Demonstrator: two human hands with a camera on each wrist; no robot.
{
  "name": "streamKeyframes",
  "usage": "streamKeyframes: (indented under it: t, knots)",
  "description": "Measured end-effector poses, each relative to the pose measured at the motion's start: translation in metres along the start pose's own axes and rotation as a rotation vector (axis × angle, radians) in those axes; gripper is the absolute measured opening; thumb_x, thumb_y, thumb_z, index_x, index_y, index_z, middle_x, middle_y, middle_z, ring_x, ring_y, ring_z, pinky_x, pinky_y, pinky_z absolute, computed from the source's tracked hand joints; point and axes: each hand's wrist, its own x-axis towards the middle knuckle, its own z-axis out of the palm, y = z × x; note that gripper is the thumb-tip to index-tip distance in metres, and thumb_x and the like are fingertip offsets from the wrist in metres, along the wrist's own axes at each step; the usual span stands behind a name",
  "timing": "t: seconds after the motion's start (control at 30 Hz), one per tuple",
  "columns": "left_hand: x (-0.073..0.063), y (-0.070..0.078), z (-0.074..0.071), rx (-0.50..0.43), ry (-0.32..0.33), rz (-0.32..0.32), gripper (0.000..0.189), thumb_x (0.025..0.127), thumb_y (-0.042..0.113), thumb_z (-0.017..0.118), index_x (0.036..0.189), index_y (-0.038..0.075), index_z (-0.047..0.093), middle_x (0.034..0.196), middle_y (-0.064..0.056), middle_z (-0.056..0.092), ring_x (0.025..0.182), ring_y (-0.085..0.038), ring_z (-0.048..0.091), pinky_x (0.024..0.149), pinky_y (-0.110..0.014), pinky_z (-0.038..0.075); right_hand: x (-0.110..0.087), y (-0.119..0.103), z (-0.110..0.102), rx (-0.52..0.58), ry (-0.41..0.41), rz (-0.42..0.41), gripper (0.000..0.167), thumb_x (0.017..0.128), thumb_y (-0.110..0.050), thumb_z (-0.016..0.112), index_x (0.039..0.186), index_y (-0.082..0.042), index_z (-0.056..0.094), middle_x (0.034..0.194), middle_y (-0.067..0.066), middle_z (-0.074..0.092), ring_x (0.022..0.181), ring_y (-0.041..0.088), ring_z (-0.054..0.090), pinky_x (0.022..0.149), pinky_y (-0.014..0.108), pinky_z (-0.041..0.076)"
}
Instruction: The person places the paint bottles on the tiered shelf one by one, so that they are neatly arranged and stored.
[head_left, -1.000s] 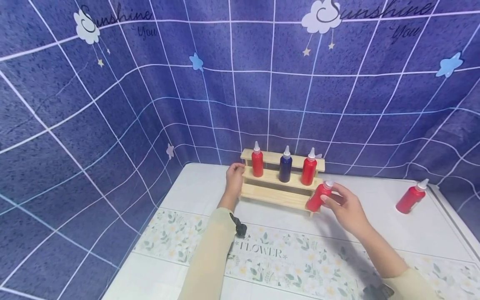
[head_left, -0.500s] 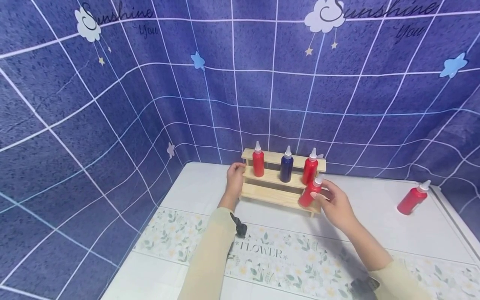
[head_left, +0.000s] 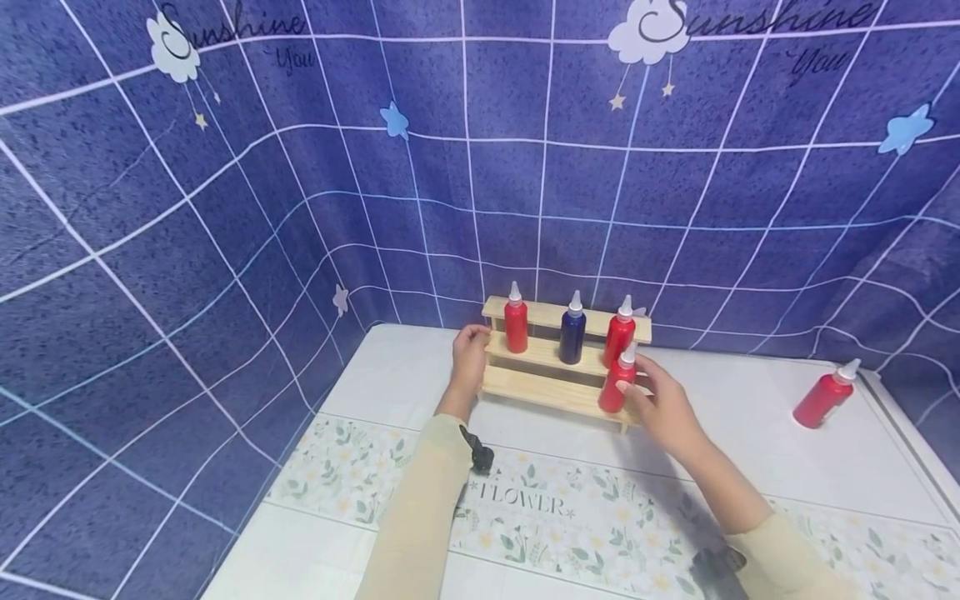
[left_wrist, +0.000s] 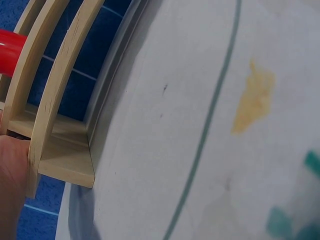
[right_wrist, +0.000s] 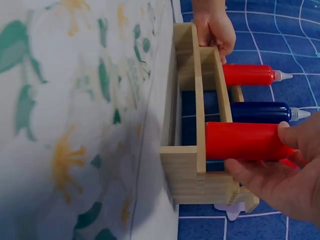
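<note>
A tiered wooden rack (head_left: 540, 389) stands at the back of the table. On its middle step are a red squeeze bottle (head_left: 516, 327) at left, a dark blue squeeze bottle (head_left: 572, 337) and another red squeeze bottle (head_left: 619, 332) at right. My left hand (head_left: 470, 360) grips the rack's left end. With thumb and fingers my right hand (head_left: 666, 408) holds a red squeeze bottle (head_left: 615, 388) by its side, at the right end of the lowest step. In the right wrist view this held bottle (right_wrist: 245, 141) has its base right at the step's board.
One more red squeeze bottle (head_left: 823, 398) stands on the table's right side. The white table (head_left: 405, 379) carries a floral printed band (head_left: 517, 504). Behind and to the left hangs a blue checked curtain (head_left: 420, 250).
My right hand has moved left with the red squeeze bottle, which has gone from tilted to nearly upright on the lowest step. My left hand has stayed on the rack.
</note>
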Motion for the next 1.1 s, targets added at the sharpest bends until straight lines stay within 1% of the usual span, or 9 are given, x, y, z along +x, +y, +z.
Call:
streamKeyframes:
  t: [0.1, 0.2, 0.37, 0.67, 0.77, 0.83, 0.97, 1.03, 1.1]
  knots:
    - [0.000, 0.000, 0.001, 0.000, 0.004, -0.004, 0.012, 0.094, -0.001, 0.057, 0.099, 0.004, 0.066, 0.106, -0.006, 0.066, 0.097, -0.015, 0.056, 0.088, -0.025, 0.047, 0.002, 0.001, 0.001, -0.055, -0.016, 0.002, 0.061, 0.102, -0.008, 0.067, 0.156, 0.004, 0.042, 0.151, 0.033, 0.054, 0.129, 0.054, 0.062, 0.100, 0.062, 0.058]
    - [-0.001, 0.001, 0.003, 0.003, 0.004, -0.002, 0.012, 0.094, -0.001, 0.056, 0.099, 0.004, 0.066, 0.109, -0.008, 0.067, 0.098, -0.015, 0.056, 0.088, -0.024, 0.048, 0.003, 0.002, 0.003, -0.084, -0.003, -0.002, 0.061, 0.101, -0.009, 0.069, 0.155, 0.003, 0.042, 0.149, 0.032, 0.056, 0.128, 0.053, 0.062, 0.098, 0.062, 0.059]
    - [-0.002, 0.003, 0.005, -0.012, 0.000, 0.004, 0.011, 0.095, 0.000, 0.057, 0.098, 0.005, 0.066, 0.110, -0.009, 0.068, 0.097, -0.015, 0.056, 0.085, -0.024, 0.048, 0.002, 0.004, 0.006, -0.088, 0.051, -0.016, 0.060, 0.099, -0.008, 0.072, 0.153, 0.001, 0.047, 0.145, 0.029, 0.060, 0.124, 0.049, 0.066, 0.093, 0.059, 0.062]
    - [0.002, -0.002, 0.002, 0.005, 0.010, 0.001, 0.011, 0.096, 0.001, 0.058, 0.097, 0.007, 0.067, 0.099, 0.000, 0.063, 0.093, -0.013, 0.056, 0.084, -0.024, 0.049, 0.002, 0.008, 0.013, -0.123, 0.146, -0.028, 0.058, 0.093, -0.015, 0.081, 0.144, -0.002, 0.056, 0.127, 0.026, 0.071, 0.108, 0.042, 0.073, 0.080, 0.050, 0.066]
    - [0.002, -0.002, 0.003, 0.037, 0.017, 0.023, 0.010, 0.098, 0.002, 0.057, 0.100, 0.003, 0.066, 0.100, -0.004, 0.062, 0.098, -0.018, 0.057, 0.091, -0.031, 0.051, 0.001, 0.009, 0.015, -0.123, 0.148, -0.023, 0.059, 0.093, -0.017, 0.082, 0.144, -0.003, 0.056, 0.126, 0.025, 0.072, 0.108, 0.042, 0.073, 0.079, 0.050, 0.066]
    - [0.001, -0.002, 0.004, 0.080, 0.012, 0.043, 0.010, 0.100, 0.002, 0.055, 0.103, 0.001, 0.064, 0.108, -0.009, 0.063, 0.109, -0.023, 0.059, 0.103, -0.037, 0.051, 0.001, 0.010, 0.015, -0.124, 0.146, -0.019, 0.059, 0.093, -0.017, 0.081, 0.144, -0.003, 0.056, 0.126, 0.025, 0.072, 0.108, 0.042, 0.073, 0.079, 0.048, 0.066]
    - [0.002, 0.000, 0.009, 0.133, -0.007, 0.067, 0.011, 0.102, 0.002, 0.050, 0.110, -0.001, 0.058, 0.130, -0.021, 0.060, 0.138, -0.034, 0.052, 0.126, -0.047, 0.039, 0.001, 0.012, 0.015, -0.128, 0.149, -0.017, 0.057, 0.093, -0.017, 0.081, 0.143, -0.004, 0.057, 0.123, 0.025, 0.073, 0.107, 0.042, 0.074, 0.076, 0.036, 0.065]
    - [0.001, 0.001, 0.012, 0.126, -0.007, 0.064, 0.011, 0.102, 0.002, 0.049, 0.111, 0.000, 0.055, 0.136, -0.024, 0.057, 0.146, -0.037, 0.047, 0.129, -0.049, 0.034, 0.001, 0.012, 0.015, -0.121, 0.154, -0.019, 0.056, 0.093, -0.017, 0.081, 0.143, -0.004, 0.057, 0.121, 0.024, 0.074, 0.107, 0.041, 0.074, 0.076, 0.031, 0.063]
    - [0.001, 0.002, 0.014, 0.118, 0.004, 0.059, 0.010, 0.102, 0.002, 0.049, 0.111, 0.000, 0.053, 0.137, -0.025, 0.057, 0.148, -0.038, 0.046, 0.130, -0.049, 0.034, 0.000, 0.012, 0.015, -0.112, 0.156, -0.020, 0.055, 0.093, -0.016, 0.081, 0.142, -0.004, 0.058, 0.120, 0.024, 0.074, 0.107, 0.041, 0.073, 0.077, 0.032, 0.063]
